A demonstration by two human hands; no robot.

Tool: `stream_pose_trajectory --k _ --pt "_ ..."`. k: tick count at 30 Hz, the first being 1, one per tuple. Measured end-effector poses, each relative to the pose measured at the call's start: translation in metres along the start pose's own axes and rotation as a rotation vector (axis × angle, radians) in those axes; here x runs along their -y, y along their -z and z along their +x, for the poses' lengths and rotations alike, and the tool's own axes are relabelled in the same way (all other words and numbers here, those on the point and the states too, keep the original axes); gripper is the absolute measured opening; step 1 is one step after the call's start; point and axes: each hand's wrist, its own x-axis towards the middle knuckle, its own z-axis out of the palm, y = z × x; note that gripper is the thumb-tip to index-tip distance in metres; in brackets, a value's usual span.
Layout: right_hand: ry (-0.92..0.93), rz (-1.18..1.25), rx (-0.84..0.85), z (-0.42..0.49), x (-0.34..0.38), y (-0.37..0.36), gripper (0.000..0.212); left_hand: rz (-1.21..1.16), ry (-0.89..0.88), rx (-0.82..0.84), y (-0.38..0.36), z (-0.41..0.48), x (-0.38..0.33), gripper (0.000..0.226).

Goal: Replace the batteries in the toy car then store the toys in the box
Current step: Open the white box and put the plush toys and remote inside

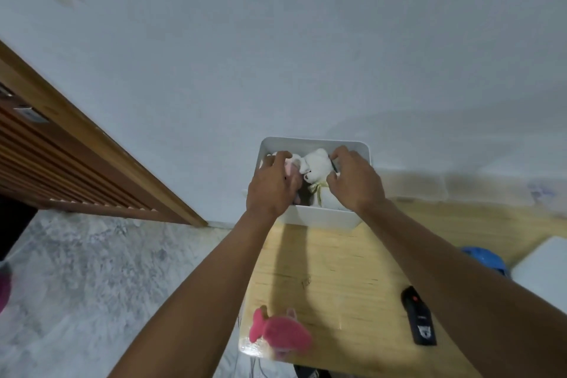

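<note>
**White wall, wood counter: plush into box**

White box sits at far counter edge. My right hand curls round white bear. Left hand bends over pink plush, grip unclear. Soft, light, squashy: I'd grab bodies. Pink fish lies outside.

This looks like a room in a home: a plain pale wall, a slatted wooden door in its frame, a mottled grey floor, and a small wooden table bearing soft toys in a white box.
</note>
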Motion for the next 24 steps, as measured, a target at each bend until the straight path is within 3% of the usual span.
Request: stream_pose_trajectory --k 4,7,9,11,14,17,20,24 --pt "0.127 0.044 -0.245 -0.037 -0.015 0.019 0.024 -0.051 -0.123 0.013 0.010 -0.020 -0.011 0.021" --pt "0.048 0.022 -0.294 -0.079 -0.047 0.021 0.027 -0.130 -0.196 0.116 0.012 -0.053 -0.022 0.011" --pt "-0.117 -0.049 -0.156 -0.108 -0.072 0.015 0.033 -0.091 -0.220 0.254 0.007 -0.077 -0.022 0.013" --pt "-0.331 -0.157 0.128 -0.138 -0.097 0.008 0.048 -0.009 -0.169 0.499 -0.004 -0.100 -0.012 0.022" --pt "-0.552 -0.281 0.474 -0.174 -0.122 -0.001 0.074 0.082 -0.014 0.884 -0.022 -0.129 0.010 0.054" --pt "-0.601 -0.312 0.523 -0.195 -0.136 -0.011 0.075 0.162 0.051 1.039 -0.035 -0.153 0.030 0.075" --pt "-0.587 -0.269 0.493 -0.206 -0.141 -0.019 0.068 0.232 0.065 1.032 -0.047 -0.169 0.050 0.083" --pt "-0.577 -0.203 0.429 -0.213 -0.140 -0.022 0.063 0.206 0.127 0.945 -0.051 -0.179 0.053 0.044"
